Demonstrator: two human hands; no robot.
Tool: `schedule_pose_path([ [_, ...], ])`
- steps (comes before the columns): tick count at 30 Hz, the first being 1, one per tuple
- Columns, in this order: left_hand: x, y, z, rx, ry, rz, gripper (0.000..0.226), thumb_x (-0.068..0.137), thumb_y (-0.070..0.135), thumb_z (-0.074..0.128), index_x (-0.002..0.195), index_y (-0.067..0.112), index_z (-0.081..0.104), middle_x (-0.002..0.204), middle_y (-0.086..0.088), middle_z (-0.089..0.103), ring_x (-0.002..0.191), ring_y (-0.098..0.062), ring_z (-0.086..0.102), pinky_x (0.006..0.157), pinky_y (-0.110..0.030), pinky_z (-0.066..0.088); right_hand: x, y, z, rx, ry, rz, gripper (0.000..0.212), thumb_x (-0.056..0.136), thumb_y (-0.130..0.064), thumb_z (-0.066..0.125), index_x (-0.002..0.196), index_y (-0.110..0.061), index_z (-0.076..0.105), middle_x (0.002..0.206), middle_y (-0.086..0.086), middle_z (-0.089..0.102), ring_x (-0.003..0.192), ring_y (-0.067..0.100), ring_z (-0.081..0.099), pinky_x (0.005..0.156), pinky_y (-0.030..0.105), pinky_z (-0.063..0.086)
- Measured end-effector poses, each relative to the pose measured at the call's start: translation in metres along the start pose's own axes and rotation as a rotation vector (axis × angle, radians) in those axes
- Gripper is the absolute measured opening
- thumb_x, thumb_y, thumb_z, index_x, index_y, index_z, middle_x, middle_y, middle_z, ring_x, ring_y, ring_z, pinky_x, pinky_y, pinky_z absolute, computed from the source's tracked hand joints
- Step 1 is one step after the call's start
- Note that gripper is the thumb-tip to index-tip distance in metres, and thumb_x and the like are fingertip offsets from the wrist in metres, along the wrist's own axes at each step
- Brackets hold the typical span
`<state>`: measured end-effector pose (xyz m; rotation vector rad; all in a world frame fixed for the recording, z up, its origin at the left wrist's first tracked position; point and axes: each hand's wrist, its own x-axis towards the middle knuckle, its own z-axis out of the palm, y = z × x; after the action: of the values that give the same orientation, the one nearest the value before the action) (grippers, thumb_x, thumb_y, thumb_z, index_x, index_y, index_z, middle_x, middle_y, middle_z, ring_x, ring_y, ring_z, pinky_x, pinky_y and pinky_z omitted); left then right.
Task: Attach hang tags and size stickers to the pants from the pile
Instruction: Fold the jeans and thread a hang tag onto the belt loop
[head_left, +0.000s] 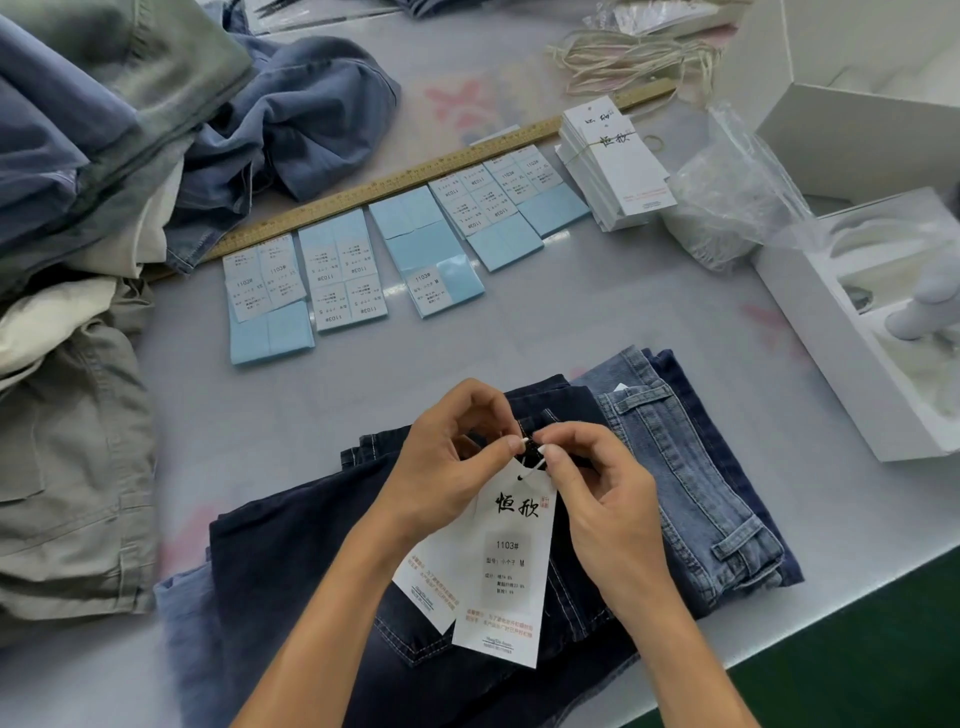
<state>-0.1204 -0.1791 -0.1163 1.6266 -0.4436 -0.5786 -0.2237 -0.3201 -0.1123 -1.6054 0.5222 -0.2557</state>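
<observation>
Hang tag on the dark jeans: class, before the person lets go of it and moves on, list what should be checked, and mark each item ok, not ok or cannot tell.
1. Hang tag carries a size sticker reading 1103# M: ok.
2. Both hands at the string: left hand and right hand pinch it at the tag's top: ok.
3. String passed through the waistband of the dark jeans: cannot tell, fingers hide it.
4. String fastened shut: cannot tell.
5. Second card sits behind the front tag: ok.
6. Spare tags stack and sticker sheets lie on the table for the next pair: ok.
</observation>
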Motion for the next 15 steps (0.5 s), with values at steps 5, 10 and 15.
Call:
schedule_pose_path([
  [5,-0.0003,-0.0020,-0.0018,0.012,0.002,0.004,0.023,0.094,0.008,0.069,0.097,0.027,0.056,0.092,-0.001,0.069,0.085,-0.020,0.068,0.072,-0.042,0.053,0.0009,-0.0009,0.0009,0.029,0.033,0.014,0.025,0.097,-0.005,0.066,0.099,-0.029,0.075,0.096,-0.002,0.075,0.092,0.015,0.072,0.077,0.018,0.054],
  [10,0.0013,-0.0036,-0.0003,0.001,-0.040,-0.011,0.018,0.095,0.012,0.063,0.098,0.025,0.052,0.091,-0.005,0.066,0.085,-0.035,0.061,0.073,-0.058,0.047,0.0024,0.0030,-0.0011,-0.030,-0.018,-0.012,0.026,0.097,-0.005,0.065,0.107,-0.026,0.077,0.104,-0.004,0.074,0.101,0.017,0.069,0.082,0.019,0.053],
  [15,0.0018,-0.0038,0.0049,-0.032,-0.075,-0.065,0.021,0.093,0.017,0.062,0.098,0.027,0.045,0.088,-0.003,0.067,0.077,-0.025,0.058,0.071,-0.051,0.045,0.0032,0.0054,0.0004,0.038,0.024,0.043,0.027,0.095,-0.010,0.070,0.110,-0.032,0.075,0.095,-0.002,0.074,0.092,0.016,0.071,0.080,0.020,0.056],
])
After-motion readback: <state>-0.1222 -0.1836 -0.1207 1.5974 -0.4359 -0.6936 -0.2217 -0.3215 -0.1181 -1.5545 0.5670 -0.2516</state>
